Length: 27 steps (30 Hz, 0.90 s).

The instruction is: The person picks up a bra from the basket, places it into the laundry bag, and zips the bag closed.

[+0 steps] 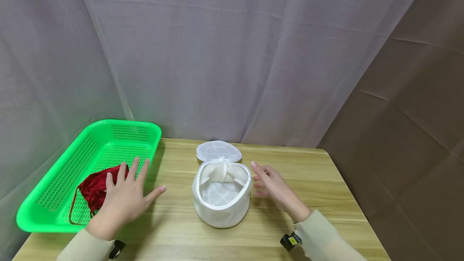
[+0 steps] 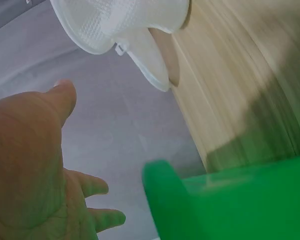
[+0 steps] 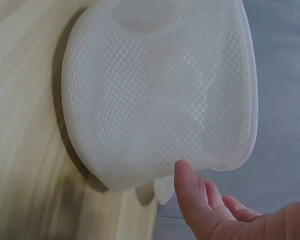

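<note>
A white mesh laundry bag [image 1: 222, 216] stands upright on the table, its zippered lid [image 1: 219, 150] folded back behind it. The inside shows no contents. My right hand [image 1: 272, 184] hovers just right of the bag with fingers loosely extended; in the right wrist view the bag's mesh side [image 3: 154, 100] is close to the fingertips, and contact cannot be told. My left hand [image 1: 125, 198] is spread over the right side of the green basket, above a dark red satiny cloth item [image 1: 95, 188] with a thin cord. The left hand holds nothing and partly hides that item.
The green perforated plastic basket [image 1: 154, 132] stands at the table's left. The wooden table [image 1: 308, 164] reaches back to a grey curtain [image 1: 203, 71]. A brown cloth [image 1: 409, 132] hangs along the right side.
</note>
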{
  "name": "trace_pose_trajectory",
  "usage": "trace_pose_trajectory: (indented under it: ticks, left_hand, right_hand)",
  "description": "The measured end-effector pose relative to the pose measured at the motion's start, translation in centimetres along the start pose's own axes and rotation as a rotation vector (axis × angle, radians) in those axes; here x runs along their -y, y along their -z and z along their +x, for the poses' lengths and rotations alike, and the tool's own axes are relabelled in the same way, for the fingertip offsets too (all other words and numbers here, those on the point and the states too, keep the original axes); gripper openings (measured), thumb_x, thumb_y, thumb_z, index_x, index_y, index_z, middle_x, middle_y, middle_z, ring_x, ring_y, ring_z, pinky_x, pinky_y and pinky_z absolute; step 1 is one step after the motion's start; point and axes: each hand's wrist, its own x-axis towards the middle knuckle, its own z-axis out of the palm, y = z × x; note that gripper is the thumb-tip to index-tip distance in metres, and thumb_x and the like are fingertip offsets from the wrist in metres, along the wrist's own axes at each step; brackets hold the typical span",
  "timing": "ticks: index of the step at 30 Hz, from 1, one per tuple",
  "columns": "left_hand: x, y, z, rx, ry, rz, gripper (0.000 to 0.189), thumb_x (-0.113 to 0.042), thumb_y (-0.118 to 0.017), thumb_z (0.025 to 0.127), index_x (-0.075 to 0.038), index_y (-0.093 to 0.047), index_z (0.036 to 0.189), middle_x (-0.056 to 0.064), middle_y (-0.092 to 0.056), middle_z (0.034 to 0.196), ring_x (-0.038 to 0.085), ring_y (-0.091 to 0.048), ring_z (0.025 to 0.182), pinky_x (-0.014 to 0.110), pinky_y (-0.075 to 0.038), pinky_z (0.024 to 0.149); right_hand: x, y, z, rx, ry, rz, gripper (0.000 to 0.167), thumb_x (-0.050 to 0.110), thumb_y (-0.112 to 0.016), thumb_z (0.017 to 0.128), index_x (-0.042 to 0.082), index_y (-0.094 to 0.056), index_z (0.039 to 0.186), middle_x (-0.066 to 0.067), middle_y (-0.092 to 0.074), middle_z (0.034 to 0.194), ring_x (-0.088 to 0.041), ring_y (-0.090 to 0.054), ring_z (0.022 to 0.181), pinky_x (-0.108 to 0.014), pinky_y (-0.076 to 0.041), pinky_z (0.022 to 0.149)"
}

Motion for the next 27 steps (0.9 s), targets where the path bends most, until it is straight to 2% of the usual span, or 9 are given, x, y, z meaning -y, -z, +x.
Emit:
trace_pose_trajectory:
  ticks: [3,8,14,20,27]
  left_hand:
    - [0.5,0.2,-0.1,-0.01,0.001,0.009,0.1,-0.079,-0.039,0.084,-0.007,-0.026,0.152,0.028,-0.022,0.152,0.057,-0.015,0.133,0.077,-0.004,0.099]
    - [1.3,0.6,-0.2,0.011,0.008,0.01,0.1,-0.078,-0.04,0.085,-0.003,-0.028,0.15,0.031,-0.023,0.15,0.058,-0.016,0.132,0.078,-0.004,0.097]
    - [2.4,1.1,-0.1,0.056,0.034,-0.018,0.099,-0.077,-0.041,0.085,-0.002,-0.027,0.15,0.032,-0.023,0.148,0.059,-0.017,0.13,0.079,-0.007,0.094]
    - [3.6,1.3,0.2,0.102,0.067,-0.052,0.101,-0.078,-0.04,0.085,-0.002,-0.024,0.15,0.033,-0.022,0.148,0.062,-0.016,0.128,0.08,-0.008,0.091]
    - [4.8,1.0,0.5,0.163,0.097,-0.073,0.103,-0.079,-0.036,0.085,0.002,-0.026,0.148,0.033,-0.024,0.146,0.061,-0.019,0.127,0.081,-0.015,0.088]
  right_hand:
    - [-0.2,-0.1,0.1,0.018,-0.042,0.063,0.087,0.067,-0.059,0.083,-0.006,-0.046,0.128,-0.025,-0.052,0.116,-0.037,-0.058,0.099,-0.047,-0.055,0.08]
    - [-0.7,-0.6,0.1,0.03,-0.064,0.084,0.083,0.062,-0.064,0.083,-0.007,-0.047,0.125,-0.023,-0.052,0.111,-0.033,-0.059,0.094,-0.043,-0.056,0.078]
    - [-1.4,-1.0,0.2,0.003,-0.069,0.082,0.056,0.038,-0.072,0.087,-0.007,-0.053,0.112,-0.019,-0.055,0.102,-0.029,-0.06,0.088,-0.04,-0.056,0.076]
    - [-1.8,-1.3,0.2,-0.011,-0.077,0.077,0.03,0.017,-0.067,0.091,-0.008,-0.057,0.105,-0.016,-0.057,0.096,-0.027,-0.061,0.084,-0.04,-0.056,0.076]
    - [-1.8,-1.4,0.2,-0.015,-0.072,0.058,0.024,0.012,-0.061,0.094,-0.009,-0.058,0.107,-0.017,-0.059,0.097,-0.026,-0.062,0.085,-0.036,-0.057,0.073]
